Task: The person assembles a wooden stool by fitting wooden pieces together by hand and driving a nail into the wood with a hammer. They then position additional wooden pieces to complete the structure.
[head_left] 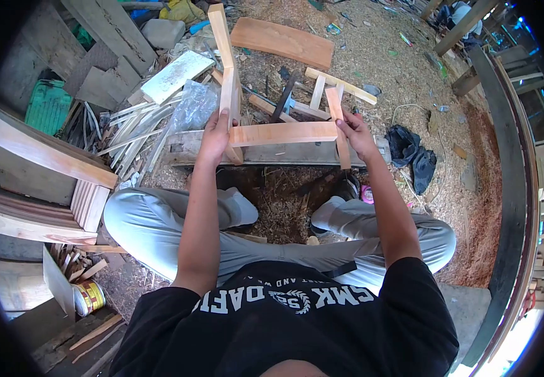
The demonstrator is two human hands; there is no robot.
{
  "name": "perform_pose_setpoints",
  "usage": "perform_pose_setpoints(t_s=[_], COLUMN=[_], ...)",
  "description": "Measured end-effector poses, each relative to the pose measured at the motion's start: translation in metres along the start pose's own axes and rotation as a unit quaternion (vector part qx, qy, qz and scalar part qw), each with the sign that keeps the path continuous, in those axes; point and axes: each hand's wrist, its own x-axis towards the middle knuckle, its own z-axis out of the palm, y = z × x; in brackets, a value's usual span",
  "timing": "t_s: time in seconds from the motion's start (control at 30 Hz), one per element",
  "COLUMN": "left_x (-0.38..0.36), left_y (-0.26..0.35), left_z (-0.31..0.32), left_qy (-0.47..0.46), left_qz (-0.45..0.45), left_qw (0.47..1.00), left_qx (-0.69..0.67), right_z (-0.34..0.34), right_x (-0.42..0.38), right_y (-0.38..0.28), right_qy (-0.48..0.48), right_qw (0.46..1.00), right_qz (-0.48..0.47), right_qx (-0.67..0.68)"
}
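Between my hands is a pale wooden frame (282, 133), made of a long bent upright at the left, a crossbar and a shorter piece at the right. My left hand (215, 137) is closed around the joint of the upright and the crossbar. At the other end, my right hand (356, 133) grips the short wooden piece (334, 103) near its joint with the crossbar. Beneath the frame lies a low grey wooden beam (272, 154). Just beyond it is a handsaw-like dark tool (284, 97), partly hidden, beside another light wooden frame (317, 93).
A brown plank (282, 41) lies on the sawdust-strewn ground ahead. Thin wood strips (130, 135) and a clear plastic bag (194, 105) are at the left. To the right lie a black plastic bag (413, 154) and a pink tape measure (367, 194). A paint can (88, 297) stands lower left.
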Motion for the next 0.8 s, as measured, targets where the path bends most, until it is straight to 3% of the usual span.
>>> perform_pose_setpoints(t_s=[0.03, 0.13, 0.53, 0.67, 0.73, 0.8], left_x=[-0.001, -0.001, -0.009, -0.013, -0.013, -0.011], left_y=[0.001, -0.001, 0.002, 0.004, 0.004, 0.003], left_z=[0.001, 0.003, 0.001, 0.003, 0.002, -0.002], left_qy=[-0.003, -0.024, -0.092, -0.079, -0.073, -0.071], left_qz=[0.000, 0.000, 0.033, 0.028, 0.025, 0.024], left_qw=[1.000, 0.999, 0.995, 0.996, 0.997, 0.997], left_qx=[0.001, 0.024, 0.035, 0.023, 0.014, -0.005], right_z=[-0.001, -0.005, 0.031, 0.032, 0.027, 0.024], right_x=[0.000, 0.010, 0.029, 0.046, 0.051, 0.065], right_y=[-0.005, -0.017, -0.076, -0.042, -0.014, 0.024], right_qy=[0.020, -0.003, -0.110, -0.119, -0.094, -0.093], right_qw=[0.998, 0.994, 0.976, 0.955, 0.944, 0.957], right_qz=[-0.003, -0.034, -0.095, -0.080, -0.029, 0.015], right_qx=[-0.066, -0.101, -0.164, -0.259, -0.315, -0.276])
